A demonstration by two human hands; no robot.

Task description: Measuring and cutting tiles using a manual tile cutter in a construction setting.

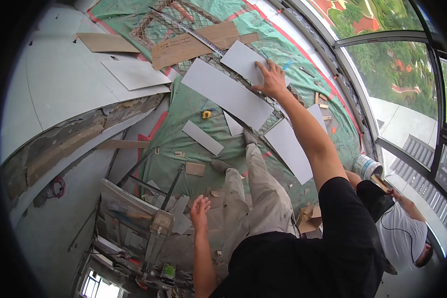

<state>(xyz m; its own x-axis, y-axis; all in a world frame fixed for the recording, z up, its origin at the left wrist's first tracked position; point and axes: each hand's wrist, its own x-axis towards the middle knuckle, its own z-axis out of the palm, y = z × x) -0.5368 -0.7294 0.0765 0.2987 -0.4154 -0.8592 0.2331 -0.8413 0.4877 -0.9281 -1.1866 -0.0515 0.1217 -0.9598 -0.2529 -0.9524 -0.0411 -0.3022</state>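
Note:
My right hand (271, 79) reaches far forward with its fingers spread over a white tile strip (239, 55), touching its upper surface. Beside that strip lies a longer white tile (227, 93), close to my right thumb. Another white tile (288, 150) slants across the floor under my right forearm. My left hand (200, 213) hangs low, its fingers loosely bent and apart, with nothing visible in it. Smaller white offcuts, a narrow strip (202, 138) and a pointed piece (233, 124), lie ahead of my feet. Nearby sits a yellow tape measure (206, 114).
Green sheeting (179, 174) covers the floor. A long metal bar (191, 34) crosses brown cardboard (196, 44) at the far side. Large windows line the right, where a co-worker (402, 228) bends near a white bucket (366, 167). A cluttered rack (134, 203) stands left.

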